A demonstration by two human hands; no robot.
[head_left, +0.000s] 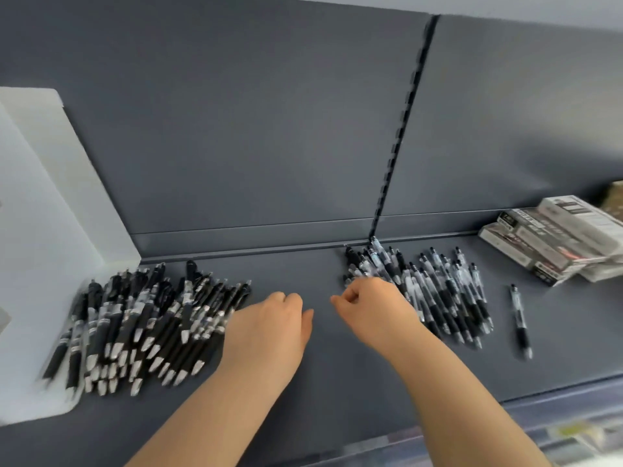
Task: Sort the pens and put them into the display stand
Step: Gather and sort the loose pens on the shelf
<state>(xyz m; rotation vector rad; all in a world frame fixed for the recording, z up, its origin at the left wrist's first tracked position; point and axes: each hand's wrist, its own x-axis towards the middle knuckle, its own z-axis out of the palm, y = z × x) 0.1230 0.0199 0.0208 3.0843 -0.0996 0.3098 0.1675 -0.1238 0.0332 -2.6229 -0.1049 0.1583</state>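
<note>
While two pen heaps lie sorted on the shelf (320,365), nothing looks stocked yet.

Your left hand (269,328), loosely curled and empty, touches the dark pens (141,325) at 9 o'clock; your right hand (371,305) is curled, perhaps pinching something, by the clear pens (438,294) at 2 o'clock. One stray pen (521,320) lies at 3. The white stand (43,230), blurred, seems unfilled.

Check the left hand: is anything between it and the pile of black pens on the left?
Nothing visible. The left hand already lies at the right edge of the left pen pile, with bare shelf around it. Motion blur hides whether the fingers touch a pen.
</note>
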